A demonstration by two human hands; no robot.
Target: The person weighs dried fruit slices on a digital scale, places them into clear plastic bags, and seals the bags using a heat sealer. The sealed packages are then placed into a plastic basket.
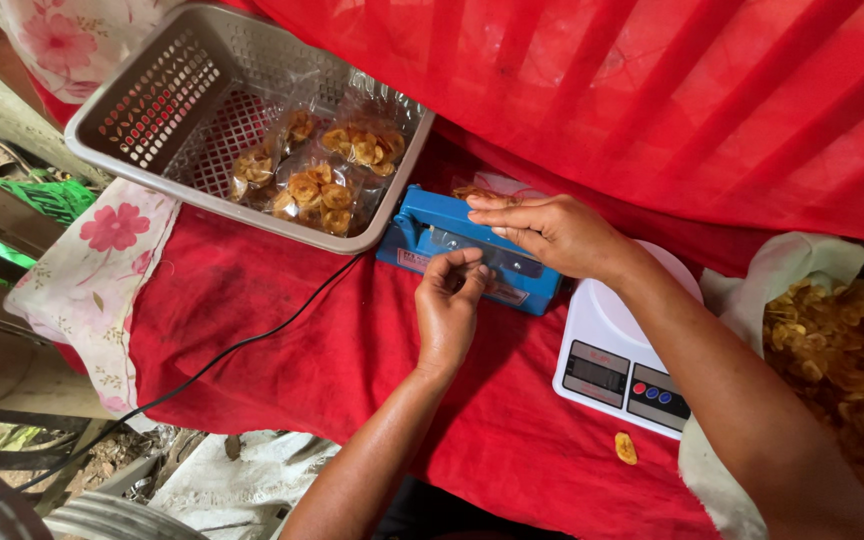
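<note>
Both hands meet at a blue heat sealer (422,232) on the red-clothed worktop (282,330). Left hand (449,300) curls its fingertips together against the sealer's front edge; whether it pinches anything I cannot tell. Right hand (552,232) lies flat, fingers stretched, pressing on the sealer's top. Just behind stands a grey plastic basket (142,105) with sealed bags of chips (322,170). Beside the right forearm sits a white kitchen scale (612,370), then a heap of loose chips (832,350).
</note>
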